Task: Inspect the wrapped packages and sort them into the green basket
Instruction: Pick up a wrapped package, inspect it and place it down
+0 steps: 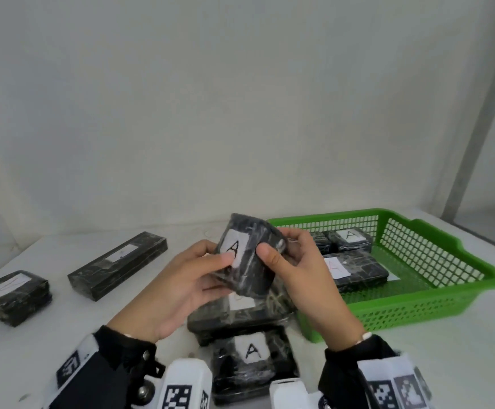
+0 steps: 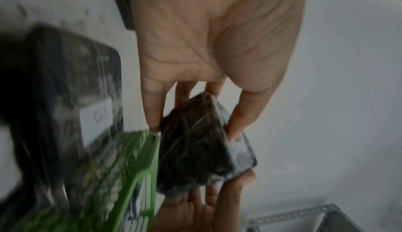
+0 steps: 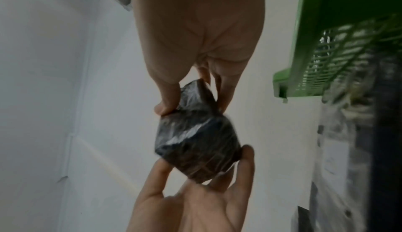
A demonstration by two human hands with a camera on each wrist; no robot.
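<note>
Both hands hold one small black wrapped package (image 1: 247,255) up above the table, its white label marked "A" facing me. My left hand (image 1: 187,278) grips its left side, thumb on the label. My right hand (image 1: 296,270) grips its right side, thumb on the front. The same package (image 2: 202,149) shows between the fingers in the left wrist view, and the package (image 3: 195,146) in the right wrist view. The green basket (image 1: 435,299) stands at the right with three labelled packages inside, one large package (image 1: 355,270) among them.
Under my hands lie a large wrapped package (image 1: 240,314) and a small one marked "A" (image 1: 252,364). A long package (image 1: 119,258) and a small package (image 1: 13,296) lie at the left. A white wall rises behind the table.
</note>
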